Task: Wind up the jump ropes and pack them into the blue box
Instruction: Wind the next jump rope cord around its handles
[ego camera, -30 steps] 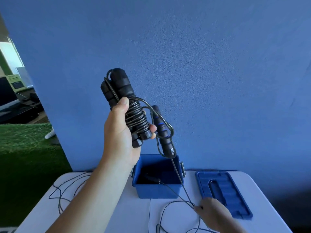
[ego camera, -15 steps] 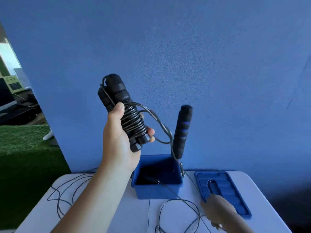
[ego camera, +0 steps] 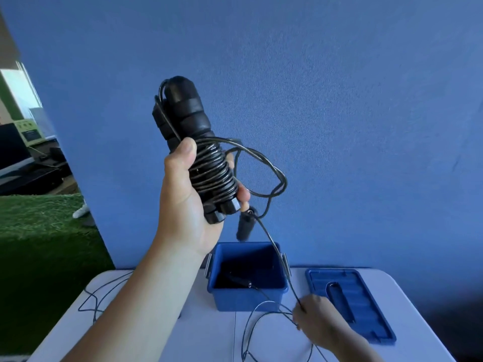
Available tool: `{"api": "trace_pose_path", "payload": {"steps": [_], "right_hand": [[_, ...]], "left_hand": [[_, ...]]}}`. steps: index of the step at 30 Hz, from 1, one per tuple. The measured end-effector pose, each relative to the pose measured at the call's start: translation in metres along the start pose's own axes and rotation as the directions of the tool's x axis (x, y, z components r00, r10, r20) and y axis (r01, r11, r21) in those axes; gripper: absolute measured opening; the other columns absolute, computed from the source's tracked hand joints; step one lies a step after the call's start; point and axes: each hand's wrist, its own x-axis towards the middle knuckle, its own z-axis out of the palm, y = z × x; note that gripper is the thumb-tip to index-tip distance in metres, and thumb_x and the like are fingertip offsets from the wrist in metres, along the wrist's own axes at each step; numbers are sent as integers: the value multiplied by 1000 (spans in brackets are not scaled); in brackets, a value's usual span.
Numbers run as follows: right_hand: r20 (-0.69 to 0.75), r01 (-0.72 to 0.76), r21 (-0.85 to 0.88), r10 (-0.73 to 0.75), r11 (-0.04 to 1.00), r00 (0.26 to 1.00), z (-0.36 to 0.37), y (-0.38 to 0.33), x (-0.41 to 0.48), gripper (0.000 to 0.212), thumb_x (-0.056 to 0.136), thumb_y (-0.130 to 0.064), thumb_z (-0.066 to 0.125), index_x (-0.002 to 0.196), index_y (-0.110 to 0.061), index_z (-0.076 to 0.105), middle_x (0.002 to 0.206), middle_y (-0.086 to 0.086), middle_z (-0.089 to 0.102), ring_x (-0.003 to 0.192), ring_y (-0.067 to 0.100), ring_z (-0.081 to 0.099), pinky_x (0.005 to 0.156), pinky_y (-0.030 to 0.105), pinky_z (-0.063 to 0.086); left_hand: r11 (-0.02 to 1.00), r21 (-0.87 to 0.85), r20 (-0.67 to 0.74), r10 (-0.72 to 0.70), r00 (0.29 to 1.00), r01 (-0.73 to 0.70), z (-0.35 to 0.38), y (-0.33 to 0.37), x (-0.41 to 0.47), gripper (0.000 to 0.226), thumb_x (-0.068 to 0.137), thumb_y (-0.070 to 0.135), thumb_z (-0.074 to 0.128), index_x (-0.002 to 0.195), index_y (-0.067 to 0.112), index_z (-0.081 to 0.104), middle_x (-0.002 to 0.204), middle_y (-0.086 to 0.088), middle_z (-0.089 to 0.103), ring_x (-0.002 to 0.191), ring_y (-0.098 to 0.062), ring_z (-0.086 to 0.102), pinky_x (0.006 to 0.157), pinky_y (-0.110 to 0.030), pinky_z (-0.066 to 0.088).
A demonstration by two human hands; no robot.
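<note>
My left hand (ego camera: 188,202) is raised above the table and grips a wound jump rope (ego camera: 198,155): two black handles side by side with black cord coiled round them. A loose loop of cord (ego camera: 271,168) sticks out to the right. Just below hangs another black handle (ego camera: 244,226), blurred, over the open blue box (ego camera: 248,296). Its cord (ego camera: 277,254) runs down to my right hand (ego camera: 316,320), which pinches it low on the table. Inside the box lies a dark handle (ego camera: 235,280).
The blue lid (ego camera: 350,301) lies flat to the right of the box. More black cord (ego camera: 104,293) is strewn on the white table (ego camera: 203,333) at the left and in loops (ego camera: 261,327) in front of the box. A blue wall stands close behind.
The hanging handle swung from upright at the right of the bundle to hanging beneath my left hand. My right hand rose slightly, keeping its pinch on the cord. The bundle stayed raised.
</note>
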Motion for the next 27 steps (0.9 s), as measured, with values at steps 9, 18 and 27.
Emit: {"api": "trace_pose_path", "payload": {"steps": [9, 18, 27], "right_hand": [[173, 146, 344, -215, 928, 961, -7, -29, -40, 17, 80, -22, 58, 88, -21, 73, 70, 10, 75, 62, 9, 69, 64, 23, 51], [-30, 354, 523, -398, 776, 917, -30, -56, -63, 14, 76, -30, 77, 90, -30, 72, 80, 1, 70, 74, 6, 61, 71, 23, 49], [-602, 734, 555, -419, 392, 680, -63, -105, -110, 26, 88, -21, 64, 114, -18, 69, 99, 10, 67, 84, 29, 65, 75, 38, 53]], "left_hand": [[998, -42, -31, -55, 998, 53, -7, -1, 4, 62, 102, 55, 34, 64, 28, 76, 72, -1, 69, 55, -20, 66, 53, -32, 54], [999, -26, 11, -24, 1000, 24, -3, 3, 2, 55, 96, 51, 37, 64, 25, 73, 69, 0, 67, 48, -20, 62, 49, -29, 50], [997, 15, -52, 71, 996, -70, -8, 0, 6, 33, 84, 48, 49, 84, 16, 54, 75, -4, 59, 42, -25, 55, 46, -29, 45]]}}
